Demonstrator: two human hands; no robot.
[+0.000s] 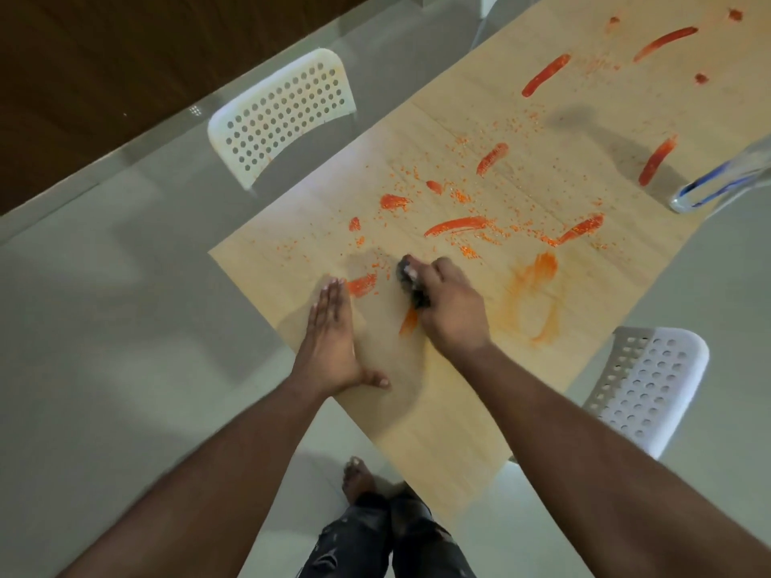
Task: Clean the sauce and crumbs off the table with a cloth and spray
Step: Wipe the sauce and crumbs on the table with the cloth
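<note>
- Left hand [329, 323]: flat, fingers straight, palm pressing the surface [438, 410]; holds nothing. Keep it braced there, clear of the sauce streak [362, 284] at its fingertips.
- Right hand [448, 304]: grip curled tight round the dark cloth [411, 283], bunched under the fingers, touching the surface. Wipe inward with firm strokes, folding to a clean face.
- Spray bottle [726, 183]: far right, well apart from both hands.

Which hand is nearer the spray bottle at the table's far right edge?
Right. The right hand, gripping the dark cloth, is closer to the spray bottle; the left hand lies flat on the table, farther away.
</note>
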